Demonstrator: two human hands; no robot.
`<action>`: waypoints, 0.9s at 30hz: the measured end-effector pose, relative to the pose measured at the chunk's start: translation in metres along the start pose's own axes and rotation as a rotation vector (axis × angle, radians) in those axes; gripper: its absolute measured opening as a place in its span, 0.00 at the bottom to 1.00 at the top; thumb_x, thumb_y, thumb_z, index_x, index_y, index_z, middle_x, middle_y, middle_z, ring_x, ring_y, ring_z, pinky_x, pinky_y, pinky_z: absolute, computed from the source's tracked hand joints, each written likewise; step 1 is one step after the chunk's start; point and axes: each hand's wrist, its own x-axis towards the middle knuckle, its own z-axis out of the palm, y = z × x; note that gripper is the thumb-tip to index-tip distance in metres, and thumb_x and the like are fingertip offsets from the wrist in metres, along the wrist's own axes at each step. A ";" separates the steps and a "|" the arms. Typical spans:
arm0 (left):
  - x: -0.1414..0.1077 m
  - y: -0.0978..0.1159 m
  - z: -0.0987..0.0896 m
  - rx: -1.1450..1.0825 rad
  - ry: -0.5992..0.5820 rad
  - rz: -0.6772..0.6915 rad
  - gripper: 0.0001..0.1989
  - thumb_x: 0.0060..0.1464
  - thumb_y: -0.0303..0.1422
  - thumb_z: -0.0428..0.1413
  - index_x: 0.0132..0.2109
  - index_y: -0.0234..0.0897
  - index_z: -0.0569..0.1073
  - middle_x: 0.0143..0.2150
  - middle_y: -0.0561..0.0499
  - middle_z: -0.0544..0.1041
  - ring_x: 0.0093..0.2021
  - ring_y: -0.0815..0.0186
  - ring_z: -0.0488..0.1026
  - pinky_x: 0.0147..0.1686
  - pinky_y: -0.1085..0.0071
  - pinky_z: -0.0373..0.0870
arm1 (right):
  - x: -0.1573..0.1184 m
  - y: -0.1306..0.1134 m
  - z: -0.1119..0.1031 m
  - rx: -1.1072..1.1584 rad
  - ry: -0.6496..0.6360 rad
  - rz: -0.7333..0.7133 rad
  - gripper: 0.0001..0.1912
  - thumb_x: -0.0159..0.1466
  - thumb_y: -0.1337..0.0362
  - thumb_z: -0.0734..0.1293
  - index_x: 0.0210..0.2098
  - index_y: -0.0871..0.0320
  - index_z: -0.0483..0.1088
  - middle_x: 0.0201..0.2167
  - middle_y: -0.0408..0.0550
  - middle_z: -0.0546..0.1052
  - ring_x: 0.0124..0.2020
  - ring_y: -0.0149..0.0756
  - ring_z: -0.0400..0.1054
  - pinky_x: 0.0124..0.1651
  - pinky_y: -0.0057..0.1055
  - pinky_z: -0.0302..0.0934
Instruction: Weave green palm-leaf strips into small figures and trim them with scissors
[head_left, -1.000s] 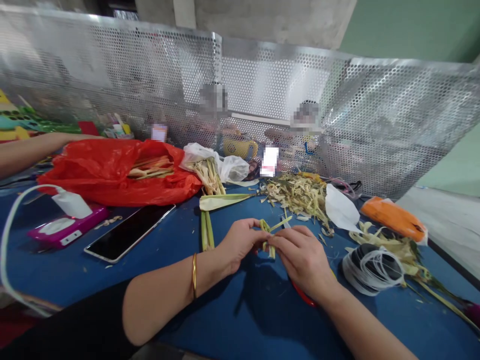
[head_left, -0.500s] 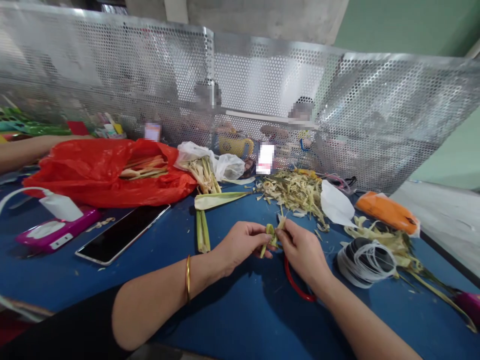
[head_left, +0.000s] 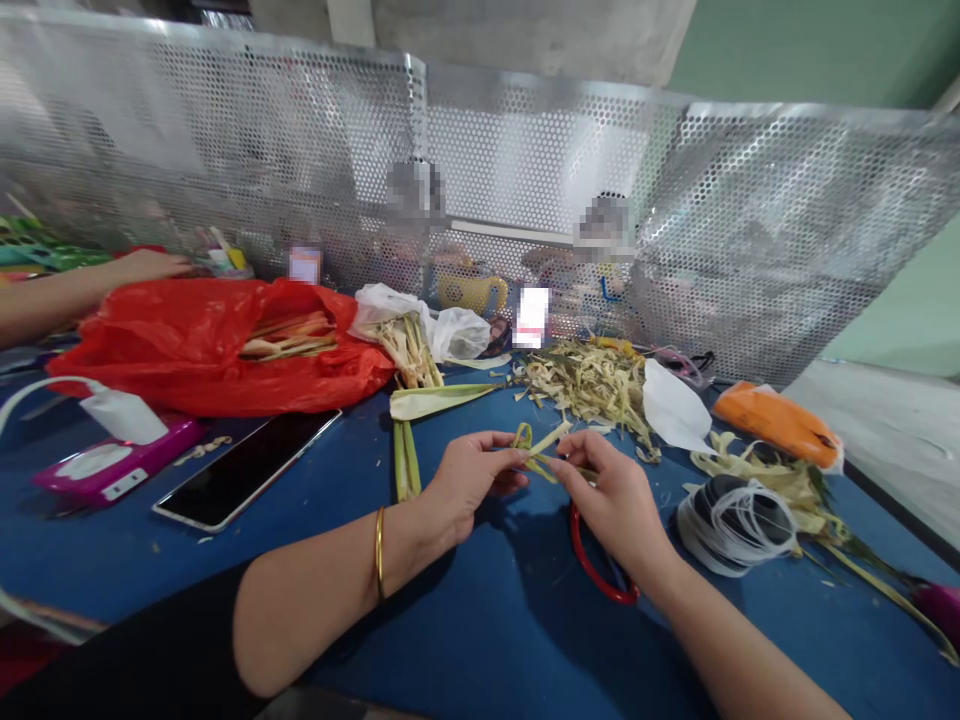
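Near the middle of the blue table, my left hand (head_left: 471,482) pinches a small looped piece of green-yellow leaf strip (head_left: 537,452) between thumb and fingers. My right hand (head_left: 611,492) is just to its right, thumb and forefinger closed at the strip's right side. A pale strip end sticks up between the two hands. Under my right hand lies a red-handled tool (head_left: 600,580), its upper part hidden. Beyond the hands is a heap of shredded dry leaf pieces (head_left: 592,385). Folded green stalks (head_left: 406,460) lie to the left of my left hand.
A black phone (head_left: 247,470), a purple power strip (head_left: 120,465) and a red plastic bag (head_left: 180,345) are on the left. A spool of white cord (head_left: 735,528) and an orange packet (head_left: 776,425) stand right. Another person's hand (head_left: 146,268) reaches in. A perforated metal screen (head_left: 525,150) crosses behind.
My left hand has shifted slightly left with the looped strip, and the pale end now slants up to the right. The other person's hand has moved into fuller view at the left.
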 end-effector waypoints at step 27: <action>-0.001 -0.010 -0.002 0.539 -0.143 0.349 0.10 0.45 0.32 0.60 0.36 0.31 0.78 0.26 0.49 0.78 0.23 0.67 0.72 0.26 0.74 0.66 | 0.002 0.010 0.010 0.315 -0.114 0.278 0.09 0.56 0.59 0.64 0.25 0.57 0.66 0.19 0.39 0.68 0.20 0.30 0.64 0.25 0.26 0.55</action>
